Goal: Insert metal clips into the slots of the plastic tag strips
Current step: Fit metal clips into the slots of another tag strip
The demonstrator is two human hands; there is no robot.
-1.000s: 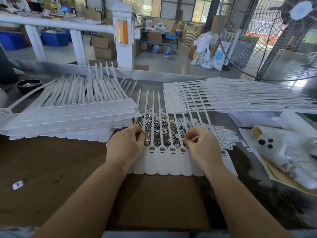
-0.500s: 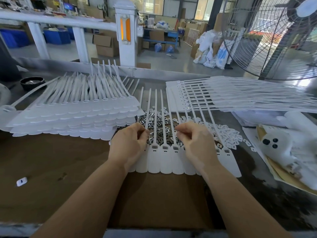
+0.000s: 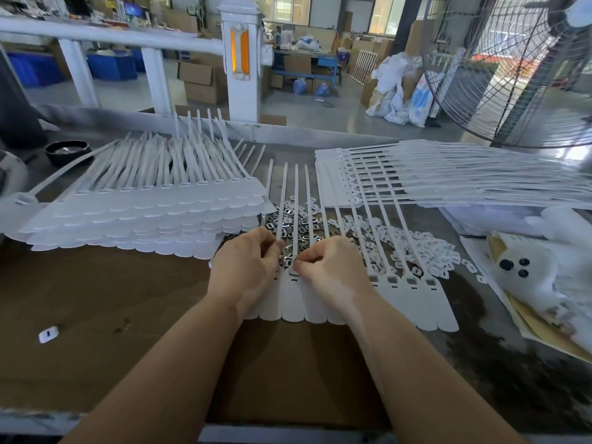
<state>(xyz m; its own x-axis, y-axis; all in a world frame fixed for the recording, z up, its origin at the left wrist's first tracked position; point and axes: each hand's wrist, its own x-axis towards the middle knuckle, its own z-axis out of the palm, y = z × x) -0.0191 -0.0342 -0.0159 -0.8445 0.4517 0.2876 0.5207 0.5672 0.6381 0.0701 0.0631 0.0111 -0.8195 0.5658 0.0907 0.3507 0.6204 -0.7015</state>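
A row of joined white plastic tag strips (image 3: 400, 299) lies flat on brown cardboard, its thin straps running away from me. Both hands work close together over the strip's left part. My left hand (image 3: 246, 267) has its fingers curled and pinches a strap just above the tag heads. My right hand (image 3: 330, 274) pinches a metal clip (image 3: 287, 259) at a tag's slot. A heap of loose metal clips (image 3: 296, 219) lies under the straps right behind my fingers. The slots under my hands are hidden.
A stack of tag strips (image 3: 144, 216) lies at left and another stack (image 3: 448, 184) at right. White plastic caps (image 3: 419, 248) are heaped right of the clips. A black bowl (image 3: 65, 150) sits far left, a big fan (image 3: 528, 68) far right, white bags (image 3: 538, 270) beside me.
My right hand has shifted left along the tag heads until it almost meets my left hand. The left hand has stayed in place.
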